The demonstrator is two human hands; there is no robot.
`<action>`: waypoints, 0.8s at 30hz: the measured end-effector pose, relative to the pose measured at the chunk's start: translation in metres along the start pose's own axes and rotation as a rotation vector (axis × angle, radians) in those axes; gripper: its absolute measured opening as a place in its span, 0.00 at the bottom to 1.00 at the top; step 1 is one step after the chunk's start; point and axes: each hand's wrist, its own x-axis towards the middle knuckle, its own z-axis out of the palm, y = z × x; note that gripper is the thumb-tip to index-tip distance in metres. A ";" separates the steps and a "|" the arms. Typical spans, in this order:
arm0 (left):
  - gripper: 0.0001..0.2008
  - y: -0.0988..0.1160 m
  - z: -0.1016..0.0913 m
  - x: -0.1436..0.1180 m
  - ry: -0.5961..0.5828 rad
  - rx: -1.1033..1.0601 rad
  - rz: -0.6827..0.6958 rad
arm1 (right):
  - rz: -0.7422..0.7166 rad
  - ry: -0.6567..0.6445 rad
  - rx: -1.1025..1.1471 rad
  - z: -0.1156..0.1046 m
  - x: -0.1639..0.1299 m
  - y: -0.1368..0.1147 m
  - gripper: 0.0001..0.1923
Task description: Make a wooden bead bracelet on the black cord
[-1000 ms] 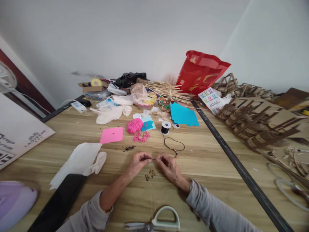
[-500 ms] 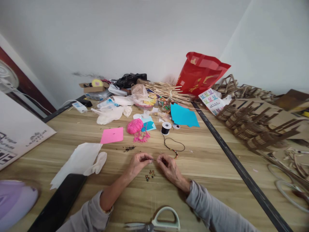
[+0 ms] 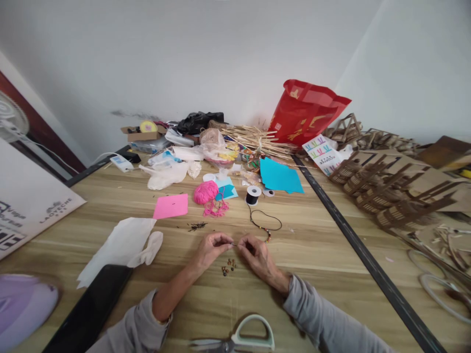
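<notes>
My left hand [image 3: 212, 249] and my right hand [image 3: 255, 252] are closed in a pinch, fingertips almost meeting. A thin, dark piece [image 3: 234, 244] bridges the small gap between them, too small to make out fully. Black cord [image 3: 281, 223] loops from a white-flanged spool [image 3: 252, 195] to a row of colored beads [image 3: 268, 237] beside my right hand, where its end passes out of sight. Just below the hands lie several loose brown beads [image 3: 230, 265]. Beyond my left hand is a scatter of small black pieces [image 3: 197, 226].
Scissors [image 3: 253, 336] lie at the near edge. To the left are a black phone-like slab [image 3: 91, 309], white paper [image 3: 117, 245] and a pink sheet [image 3: 170, 206]. Farther back sit pink yarn [image 3: 205, 192], blue sheets [image 3: 281, 175] and a red bag [image 3: 307, 110]. Small woven baskets [image 3: 397, 211] stand right.
My fingertips have shifted very slightly around the thin dark piece. Everything else on the table stays where it was.
</notes>
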 end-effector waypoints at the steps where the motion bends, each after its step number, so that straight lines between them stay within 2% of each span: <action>1: 0.09 0.000 0.000 0.000 -0.004 -0.007 -0.002 | -0.003 0.001 -0.003 0.000 0.000 0.001 0.08; 8: 0.12 0.001 0.002 -0.001 -0.002 -0.056 -0.011 | -0.029 0.014 -0.011 0.001 0.000 0.002 0.07; 17: 0.10 0.006 0.001 -0.002 -0.006 -0.007 -0.018 | -0.009 -0.005 0.003 0.000 -0.001 0.001 0.08; 24: 0.07 0.010 0.001 -0.005 -0.067 0.053 0.024 | 0.045 -0.009 0.102 -0.002 0.000 -0.001 0.12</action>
